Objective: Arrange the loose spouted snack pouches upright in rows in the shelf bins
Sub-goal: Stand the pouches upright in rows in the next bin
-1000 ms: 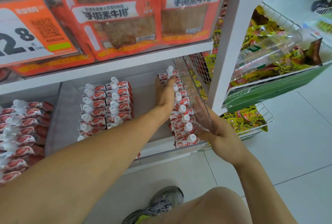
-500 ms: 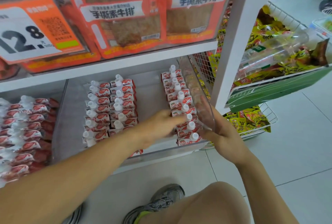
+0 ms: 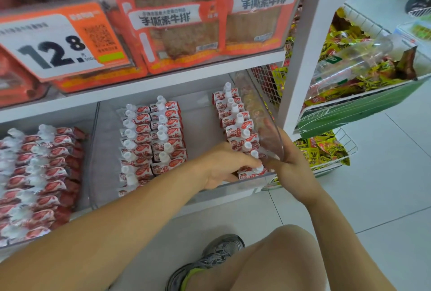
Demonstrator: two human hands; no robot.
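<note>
Price card [image 3: 50, 43] reads "12.8"; orange packs [image 3: 172, 32] above read "手撕素牛排". Red-and-white pouches [image 3: 152, 136] stand in rows in the clear bin [image 3: 105, 150], spouts up. Left hand [image 3: 224, 164] pinches the front pouch [image 3: 253, 173] of the right-edge row; right hand [image 3: 291, 162] grips the bin's front right corner.

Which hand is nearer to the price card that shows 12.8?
The left hand. It lies in the clear bin, below and right of the price card; the right hand is farther right, outside the bin.
</note>
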